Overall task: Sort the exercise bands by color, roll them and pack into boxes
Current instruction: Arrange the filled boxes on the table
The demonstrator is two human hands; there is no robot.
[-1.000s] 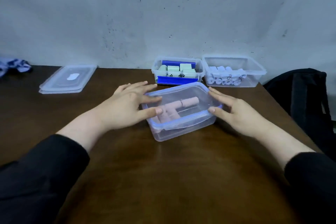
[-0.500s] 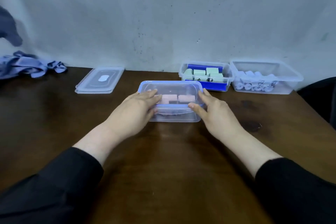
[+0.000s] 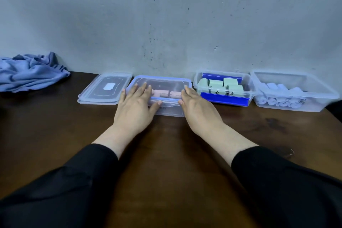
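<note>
Dark wooden table (image 3: 166, 153) with a row of boxes along the wall. The lidded box (image 3: 162, 96) holding the pink rolled bands (image 3: 161, 93) sits in line, left of the green-band box (image 3: 224, 89) and the white-band box (image 3: 294, 91) — both open. Left hand (image 3: 135, 105) and right hand (image 3: 196, 107) lie flat on its lid, fingers straight, no grip on anything. Looks like the lid-pressing step — next probably the spare lids (image 3: 105, 89) for the open boxes.

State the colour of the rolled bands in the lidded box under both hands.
Pale pink bands, seen through the clear lid in the head view.
</note>
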